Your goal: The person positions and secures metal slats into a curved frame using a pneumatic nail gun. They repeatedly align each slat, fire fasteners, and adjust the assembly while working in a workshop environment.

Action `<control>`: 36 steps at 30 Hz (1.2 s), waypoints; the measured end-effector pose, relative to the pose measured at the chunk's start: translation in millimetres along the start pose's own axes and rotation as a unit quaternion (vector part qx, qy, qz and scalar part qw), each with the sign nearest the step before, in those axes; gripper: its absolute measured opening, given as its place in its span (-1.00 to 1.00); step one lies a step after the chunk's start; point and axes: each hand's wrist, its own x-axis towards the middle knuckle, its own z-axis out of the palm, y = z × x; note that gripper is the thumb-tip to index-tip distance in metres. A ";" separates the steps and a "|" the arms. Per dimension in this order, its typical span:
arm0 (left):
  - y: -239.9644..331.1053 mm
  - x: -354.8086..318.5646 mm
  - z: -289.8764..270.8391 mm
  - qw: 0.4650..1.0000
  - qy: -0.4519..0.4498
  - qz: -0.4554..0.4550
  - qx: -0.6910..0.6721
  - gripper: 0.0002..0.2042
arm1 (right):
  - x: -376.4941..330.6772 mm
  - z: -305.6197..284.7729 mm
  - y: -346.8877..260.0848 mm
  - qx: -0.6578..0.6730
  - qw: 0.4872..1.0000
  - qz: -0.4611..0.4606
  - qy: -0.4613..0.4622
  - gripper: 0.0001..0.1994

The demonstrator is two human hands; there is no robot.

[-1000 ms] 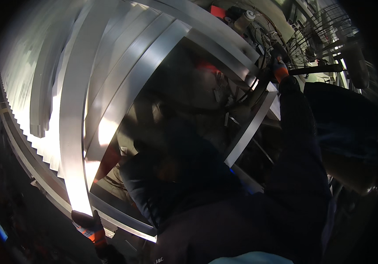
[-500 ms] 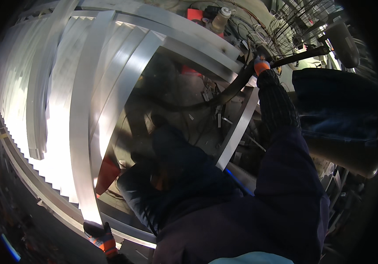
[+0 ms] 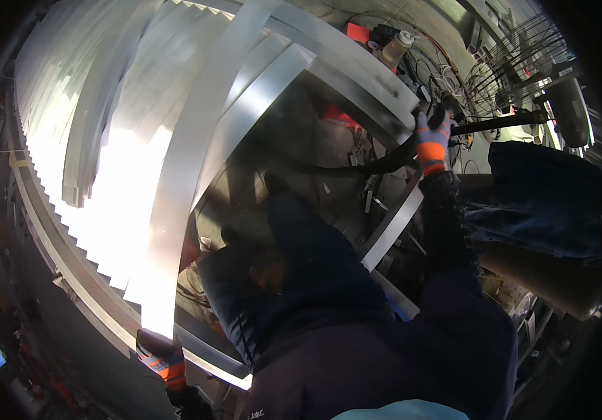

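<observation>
My left hand (image 3: 161, 360), in a grey and orange work glove, is closed on the near end of a long, flat silver metal slat (image 3: 178, 189). The slat runs away from me across a metal frame with a row of overlapping slats (image 3: 133, 84). My right hand (image 3: 434, 136), gloved alike, is stretched out at the far right corner of the frame (image 3: 357, 84), its fingers apart. A thick black hose (image 3: 385, 164) passes close beside that hand. Whether the hand touches the hose or the frame, I cannot tell.
A clear bottle (image 3: 395, 47) and a red item (image 3: 357, 32) are on the surface beyond the frame, near tangled wires (image 3: 500, 70). A black bar (image 3: 500, 122) extends to the right of my hand. Dark blue cloth (image 3: 539, 196) hangs over something at right. Metal offcuts lie inside the frame.
The view has shifted, so the frame sits further right. My right hand's fingers have spread and its back shows more. My left hand still holds the slat's end; the slat appears more broadside.
</observation>
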 end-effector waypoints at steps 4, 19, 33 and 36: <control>-5.0 -0.7 9.3 1.000 -0.003 0.013 0.021 -0.65 | -78.1 59.9 -55.1 0.296 0.939 0.166 -0.064 -0.60; -92.7 -31.5 68.4 0.998 0.043 0.047 0.030 -0.24 | -140.6 216.3 -118.7 0.053 0.895 -0.221 -0.384 -0.53; -112.7 19.0 119.1 0.991 -0.119 0.045 0.028 -0.08 | -133.3 211.7 -148.8 -0.353 0.662 -0.593 -0.293 -0.74; -116.6 21.7 125.5 0.988 -0.148 0.015 -0.037 -0.08 | -127.6 217.0 -134.4 -0.378 0.666 -0.548 -0.336 -0.76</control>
